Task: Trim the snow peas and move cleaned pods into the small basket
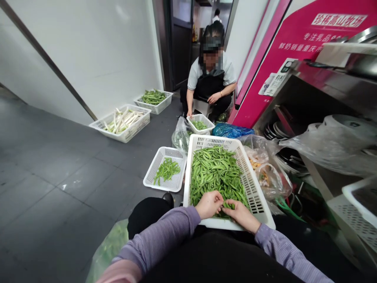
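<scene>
A large white plastic basket (255,190) full of green pea pods (216,173) stands right in front of me. Over its near edge, my right hand (240,214) is closed on a green pea pod (228,205). My left hand (209,204) meets it there, thumb and fingers pinched together at the pod's end. The exact grip of the left fingertips is partly hidden. Left of the basket, on the floor, a smaller white basket (149,173) has some pea pods (167,170) in it.
A co-worker (210,74) sits opposite, one hand at a small white basket (211,126) of green pods. Baskets of white-stalked vegetables (123,120) and green vegetables (153,96) stand by the wall. Plastic bags (269,173) and a metal shelf (332,80) crowd the right.
</scene>
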Demonstrator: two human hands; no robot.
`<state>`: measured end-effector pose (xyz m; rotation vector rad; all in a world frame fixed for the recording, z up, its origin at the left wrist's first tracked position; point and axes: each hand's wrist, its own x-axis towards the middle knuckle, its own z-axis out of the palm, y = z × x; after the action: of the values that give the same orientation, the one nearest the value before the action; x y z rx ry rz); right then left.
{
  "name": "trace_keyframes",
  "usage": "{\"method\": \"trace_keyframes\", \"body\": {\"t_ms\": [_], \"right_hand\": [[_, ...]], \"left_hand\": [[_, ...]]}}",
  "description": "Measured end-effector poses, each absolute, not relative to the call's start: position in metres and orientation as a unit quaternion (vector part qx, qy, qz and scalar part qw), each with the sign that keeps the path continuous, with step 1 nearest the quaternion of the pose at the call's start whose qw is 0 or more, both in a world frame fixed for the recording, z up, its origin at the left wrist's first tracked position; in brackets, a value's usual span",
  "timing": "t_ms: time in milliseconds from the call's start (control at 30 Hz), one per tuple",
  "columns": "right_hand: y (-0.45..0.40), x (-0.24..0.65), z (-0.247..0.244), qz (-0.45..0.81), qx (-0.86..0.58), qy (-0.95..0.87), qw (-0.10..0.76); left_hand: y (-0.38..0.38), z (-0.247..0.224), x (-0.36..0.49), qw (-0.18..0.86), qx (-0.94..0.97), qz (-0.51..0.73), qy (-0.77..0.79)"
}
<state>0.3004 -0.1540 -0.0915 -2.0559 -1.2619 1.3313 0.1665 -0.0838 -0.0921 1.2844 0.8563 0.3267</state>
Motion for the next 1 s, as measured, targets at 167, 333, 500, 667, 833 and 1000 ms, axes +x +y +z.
{"method": "trace_keyframes", "body": {"t_ms": [167,333,500,667,833,1000], "right_hand": [[-0.157,0.302,-0.094,0.474,-0.729,-0.415,0.267],[-0.158,0.302,-0.098,0.372,-0.735,-0.461,0.331],[-0.159,0.304,-0.097,0.253,-0.69,-0.588,0.339],[-0.159,0.308,-0.094,0.254,-0.669,-0.623,0.315],[-0.156,0.304,-0.09,0.266,-0.679,-0.577,0.368],[-0.156,0.289,-0.099,0.337,-0.688,-0.475,0.434]], "left_hand": [[-0.077,-0.085,0.166,0.793,0.452,0.126,0.389],[-0.076,-0.089,0.163,0.854,0.332,0.151,0.372],[-0.076,-0.092,0.162,0.861,0.309,0.147,0.377],[-0.076,-0.092,0.162,0.869,0.3,0.121,0.374],[-0.079,-0.092,0.165,0.873,0.294,0.197,0.336],[-0.079,-0.096,0.164,0.874,0.307,0.237,0.294]]}}
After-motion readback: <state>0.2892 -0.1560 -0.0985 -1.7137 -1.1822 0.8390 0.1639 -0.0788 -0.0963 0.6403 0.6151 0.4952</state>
